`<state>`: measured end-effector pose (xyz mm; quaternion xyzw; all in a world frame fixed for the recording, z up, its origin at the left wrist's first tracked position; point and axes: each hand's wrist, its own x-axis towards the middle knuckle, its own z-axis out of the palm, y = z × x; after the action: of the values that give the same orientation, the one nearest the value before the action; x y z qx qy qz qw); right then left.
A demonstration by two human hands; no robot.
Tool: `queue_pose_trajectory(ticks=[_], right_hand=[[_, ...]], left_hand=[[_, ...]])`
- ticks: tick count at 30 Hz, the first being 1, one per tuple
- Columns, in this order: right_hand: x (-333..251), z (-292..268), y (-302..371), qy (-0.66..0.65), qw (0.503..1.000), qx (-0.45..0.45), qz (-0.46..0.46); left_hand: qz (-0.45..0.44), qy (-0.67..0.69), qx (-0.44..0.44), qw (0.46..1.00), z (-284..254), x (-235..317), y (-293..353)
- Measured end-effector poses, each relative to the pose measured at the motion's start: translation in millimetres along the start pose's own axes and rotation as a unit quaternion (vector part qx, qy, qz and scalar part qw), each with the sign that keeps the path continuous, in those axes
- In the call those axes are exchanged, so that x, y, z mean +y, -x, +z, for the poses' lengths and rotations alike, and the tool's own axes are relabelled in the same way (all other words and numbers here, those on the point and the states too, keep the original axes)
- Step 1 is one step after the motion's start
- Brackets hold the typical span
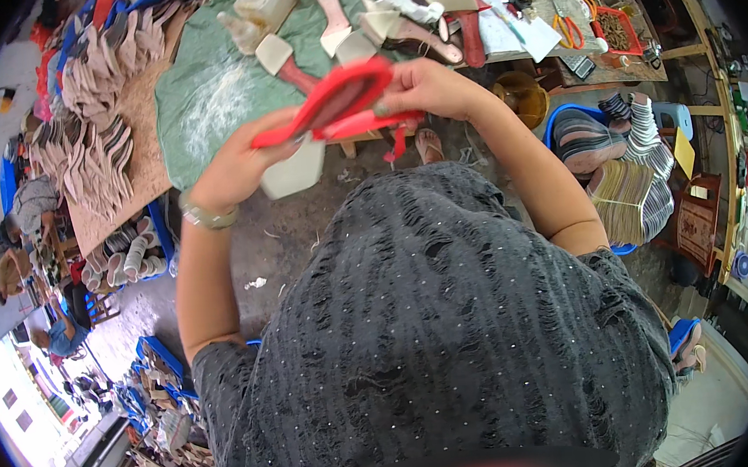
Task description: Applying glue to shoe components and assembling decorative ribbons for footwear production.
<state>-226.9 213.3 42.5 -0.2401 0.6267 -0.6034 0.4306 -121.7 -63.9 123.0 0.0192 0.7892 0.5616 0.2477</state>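
Observation:
A bright red shoe part (345, 96), sole-shaped with a darker inner face, is held up in front of me between both hands. My left hand (239, 161) grips its left end, with the fingers closed round it. At the far right end my right hand (428, 88) pinches it, its fingertips partly hidden behind the red piece. A thin red strip (397, 145) dangles below. Just beyond on the green cloth (203, 115) lie shoe lasts, among them a cream-and-red one (288, 61) and a pinkish one (332, 15).
A cloudy plastic container (263, 5) stands on the table. Orange-handled scissors (568, 31), papers (512, 30) and a red basket (621, 31) lie at far right. Stacked sole pieces (96, 160) cover the left board. Bundled strips (624, 194) fill a blue tub at right. People (62, 327) sit far left.

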Motion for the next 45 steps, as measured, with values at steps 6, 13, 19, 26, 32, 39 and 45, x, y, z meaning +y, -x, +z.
queue_pose_trajectory(ticks=[6,13,19,26,32,39,45], right_hand=[[38.4,-114.0,46.5,0.102,0.971,-0.077,0.204],[96.3,-271.5,81.8,-0.030,0.977,0.031,0.211],[75.8,-395.7,63.5,0.142,0.971,0.156,0.116],[116.7,-460.7,44.8,0.245,0.927,0.262,0.103],[172.6,-510.8,114.2,0.471,0.734,0.439,0.219],[257.3,-492.4,142.0,0.430,0.764,0.424,0.228],[262.3,-495.7,148.5,0.402,0.794,0.414,0.191]], left_hand=[[-0.090,0.009,0.087,0.992,-72.2,21.5,5.2],[-0.054,0.049,0.136,0.988,-52.6,35.1,-25.2],[-0.035,0.050,0.236,0.970,-20.4,49.7,-72.4],[0.041,0.048,0.280,0.958,42.0,41.3,-145.4],[0.072,0.160,0.284,0.943,75.8,57.8,-185.8],[-0.067,0.453,0.319,0.830,93.8,58.9,-211.6],[-0.029,0.565,0.207,0.798,104.8,73.5,-217.3]])
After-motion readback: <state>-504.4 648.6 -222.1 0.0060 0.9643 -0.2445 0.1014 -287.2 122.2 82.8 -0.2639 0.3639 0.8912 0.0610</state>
